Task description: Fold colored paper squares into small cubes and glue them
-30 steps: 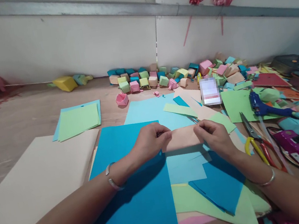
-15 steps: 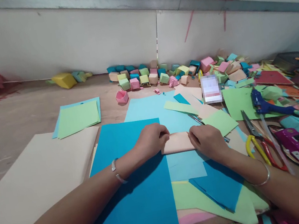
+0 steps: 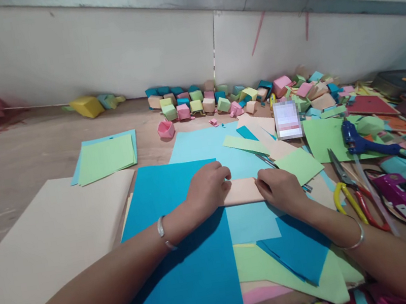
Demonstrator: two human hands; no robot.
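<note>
A folded strip of peach paper (image 3: pixel 243 191) lies flat across the middle, over sheets of blue paper. My left hand (image 3: pixel 210 186) is curled at its left end, thumb and forefinger bent near the paper's edge. At the right end my right hand (image 3: pixel 280 187) pinches the strip, its fingers closed on the corner. Beneath my left forearm is a large dark blue sheet (image 3: pixel 183 273). A light blue sheet (image 3: pixel 252 221) shows below the strip.
Scissors (image 3: pixel 347 185) and a blue glue gun (image 3: pixel 363 139) lie at the right, beside a purple box (image 3: pixel 402 195) with cables. Small paper cubes (image 3: pixel 183 111) line the wall. A large beige sheet (image 3: pixel 57 231) covers the left. Green sheets (image 3: pixel 107 159) lie behind it.
The peach paper's upper edge, slightly raised before, now lies flatter and the strip looks narrower. My left hand has shifted slightly, its forefinger lifting and curling; my right hand stays at the right end.
</note>
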